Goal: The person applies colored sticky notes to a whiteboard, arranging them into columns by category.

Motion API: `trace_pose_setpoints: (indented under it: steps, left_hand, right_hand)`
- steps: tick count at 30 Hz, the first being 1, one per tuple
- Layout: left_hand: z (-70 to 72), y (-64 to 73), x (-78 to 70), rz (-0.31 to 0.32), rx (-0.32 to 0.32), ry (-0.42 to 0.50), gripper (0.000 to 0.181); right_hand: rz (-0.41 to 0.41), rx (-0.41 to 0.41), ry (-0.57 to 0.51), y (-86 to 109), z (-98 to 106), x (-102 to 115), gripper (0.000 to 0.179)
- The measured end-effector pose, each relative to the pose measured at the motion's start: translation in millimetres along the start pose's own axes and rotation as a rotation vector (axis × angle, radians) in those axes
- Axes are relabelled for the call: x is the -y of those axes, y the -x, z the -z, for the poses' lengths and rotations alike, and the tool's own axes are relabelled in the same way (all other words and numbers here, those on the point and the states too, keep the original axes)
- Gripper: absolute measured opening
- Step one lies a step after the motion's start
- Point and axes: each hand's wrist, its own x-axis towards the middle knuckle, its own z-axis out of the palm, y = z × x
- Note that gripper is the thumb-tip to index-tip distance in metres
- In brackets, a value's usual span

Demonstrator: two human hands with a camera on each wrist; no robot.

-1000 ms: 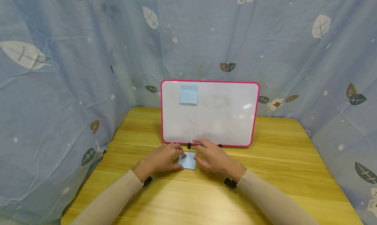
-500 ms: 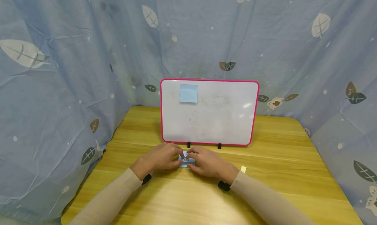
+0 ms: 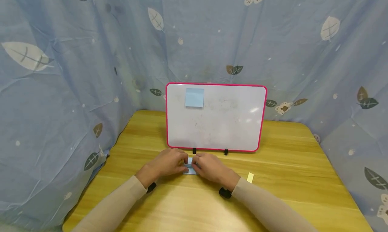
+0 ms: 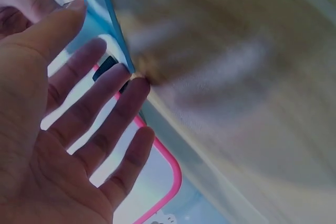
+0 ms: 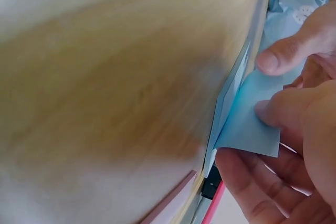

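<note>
Right now I'm working with both hands close together over the blue pad point(image 3: 191, 171), which is lying on the counter point(image 3: 194, 205) just in front of the board point(image 3: 216, 124). With my right hand point(image 3: 212, 167) I'm pinching the top sheet point(image 5: 254, 121): my thumb is pressing on its face and my fingers are sitting behind it. The sheet is curving up from the pad, with one edge running close along it; whether that edge is sticking, I can't tell. My left hand point(image 3: 169, 162) is reaching in from the other side, its thumb at the sheet's far corner and its fingers spreading loosely, their tips lying near the pad's edge; I can't tell whether they are touching it. Beyond my right wrist, a yellow strip point(image 3: 250, 177) is lying on the counter, partly hiding behind my sleeve point(image 3: 266, 205). In the right wrist view something pink point(image 5: 168, 200) is resting on the counter near the pad, mostly falling outside the view. The board is standing upright on black feet point(image 3: 226, 152), its pink rim showing all round, and a blue note point(image 3: 194, 97) is clinging to its upper left part. Behind everything, a leaf-patterned blue curtain point(image 3: 206, 33) is hanging.
</note>
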Motion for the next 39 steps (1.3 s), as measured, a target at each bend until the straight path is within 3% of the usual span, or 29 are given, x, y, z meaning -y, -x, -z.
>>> trace_pose_setpoints:
  steps: [8, 25, 33, 39]
  left_hand:
    - [-7.7, -0.5, -2.6, 0.046, 0.003, -0.051, 0.044]
    - [-6.6, -3.3, -4.4, 0.119, 0.009, 0.047, 0.059]
    - [-9.8, -2.9, -2.6, 0.151, -0.042, 0.096, 0.074]
    - [-7.5, -2.5, -3.2, 0.140, -0.053, 0.089, 0.073]
  right_hand:
    - [-0.041, -0.038, -0.045, -0.7, -0.9, 0.7, 0.007]
    - [-0.110, -0.078, -0.095, 0.6, -3.9, -3.8, 0.004]
    - [-0.127, -0.095, -0.122, -1.9, -4.5, -6.4, 0.006]
    - [-0.136, -0.117, -0.141, -4.0, -5.4, -7.4, 0.008]
